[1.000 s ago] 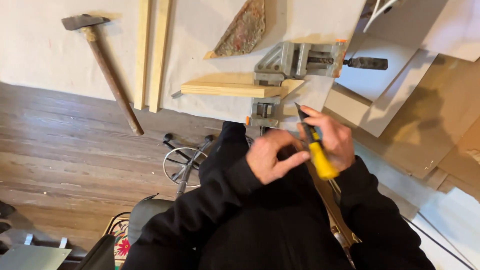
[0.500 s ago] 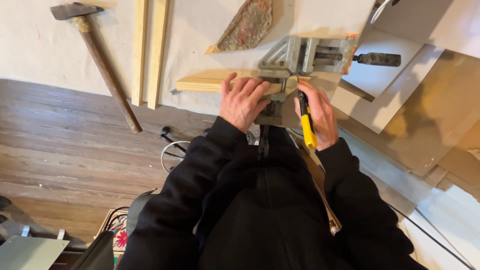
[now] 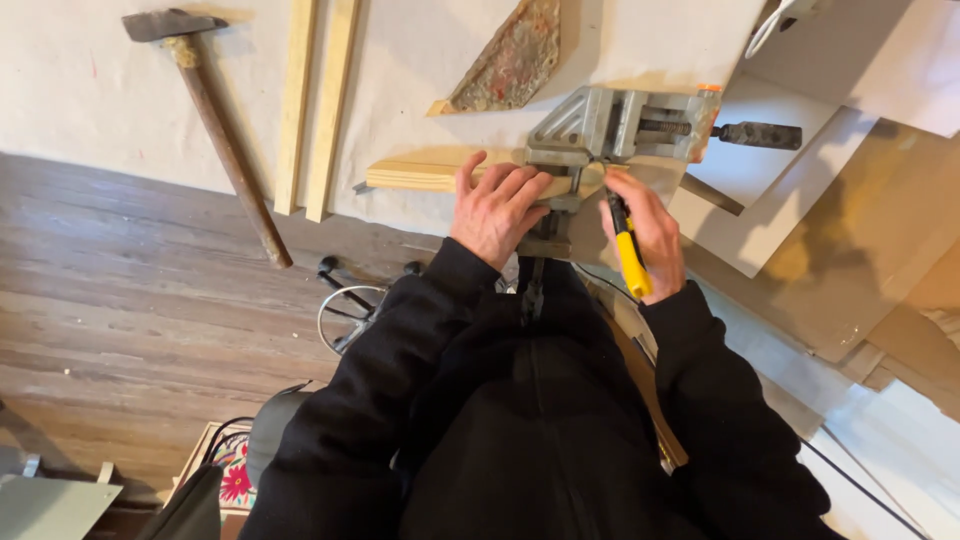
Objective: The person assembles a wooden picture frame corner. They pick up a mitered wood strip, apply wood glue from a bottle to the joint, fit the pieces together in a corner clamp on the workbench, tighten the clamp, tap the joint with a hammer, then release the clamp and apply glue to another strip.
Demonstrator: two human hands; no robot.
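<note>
**Wood strip steadied at the corner clamp**

Fingers (image 3: 520,185) of the left hand (image 3: 497,212) lie spread on the wood strip (image 3: 415,175), pressing it flat (likely to stop it shifting) into the metal corner clamp (image 3: 610,130). Just right, the right hand (image 3: 650,230) grips a yellow-handled tool (image 3: 628,250), tip at the clamp.

Yellow-handled tool (image 3: 631,258): working tip hidden behind right hand (image 3: 648,232). Left hand (image 3: 497,207) covers the joint of wooden strip (image 3: 415,174) and corner clamp (image 3: 612,128). White loop (image 3: 772,22) cut by top edge. Two wooden slats (image 3: 316,105) also run off the top.
</note>
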